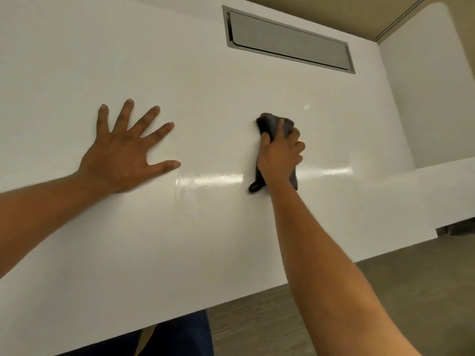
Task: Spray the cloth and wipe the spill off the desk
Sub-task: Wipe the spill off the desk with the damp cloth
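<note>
A glossy white desk [205,73] fills most of the view. My right hand [280,155] is closed around a bunched dark grey cloth [270,123] and presses it onto the desk right of centre; a tail of the cloth hangs out below my wrist. My left hand [126,152] lies flat on the desk to the left, fingers spread, holding nothing. No spill is plain to see; only light reflections show on the surface near the cloth. No spray bottle is in view.
A grey metal cable flap [288,38] is set into the desk at the back right. A second white surface [431,98] adjoins on the right. The desk's front edge runs diagonally above brown floor [257,325].
</note>
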Tool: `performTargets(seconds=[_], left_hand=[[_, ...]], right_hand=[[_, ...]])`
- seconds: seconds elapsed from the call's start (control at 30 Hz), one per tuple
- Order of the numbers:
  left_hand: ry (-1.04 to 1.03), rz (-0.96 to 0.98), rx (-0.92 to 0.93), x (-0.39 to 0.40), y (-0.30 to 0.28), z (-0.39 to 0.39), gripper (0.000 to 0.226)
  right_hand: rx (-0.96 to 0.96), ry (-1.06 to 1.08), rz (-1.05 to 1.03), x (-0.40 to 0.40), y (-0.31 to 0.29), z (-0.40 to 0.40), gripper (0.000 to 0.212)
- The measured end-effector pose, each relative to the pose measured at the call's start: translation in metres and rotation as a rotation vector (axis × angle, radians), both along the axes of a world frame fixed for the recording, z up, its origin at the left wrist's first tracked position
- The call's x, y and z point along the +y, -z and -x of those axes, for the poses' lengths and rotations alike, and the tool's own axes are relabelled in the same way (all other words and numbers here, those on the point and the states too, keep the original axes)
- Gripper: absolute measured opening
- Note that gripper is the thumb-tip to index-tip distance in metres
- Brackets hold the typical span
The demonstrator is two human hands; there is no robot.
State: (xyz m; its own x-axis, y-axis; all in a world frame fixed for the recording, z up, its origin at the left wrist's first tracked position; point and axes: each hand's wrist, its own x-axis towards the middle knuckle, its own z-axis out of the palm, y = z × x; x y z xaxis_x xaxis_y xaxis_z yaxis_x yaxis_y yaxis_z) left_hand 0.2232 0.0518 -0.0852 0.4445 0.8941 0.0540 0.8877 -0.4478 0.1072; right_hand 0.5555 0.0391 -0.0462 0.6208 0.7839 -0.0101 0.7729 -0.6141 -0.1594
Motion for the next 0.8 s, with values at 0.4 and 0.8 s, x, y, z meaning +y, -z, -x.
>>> performTargets(seconds=[0.4, 0.8], left_hand=[[0.009, 0.012, 0.032, 0.000, -0.004, -0.001, 0.095], [0.000, 0.037, 0.030, 0.000, -0.007, -0.002, 0.095]], right_hand=[[0.079, 0.025, 0.021, -0.173, -0.011, -0.082, 0.057], [-0.036, -0.226, 0.026, 0.026, -0.003, -0.002, 0.062]])
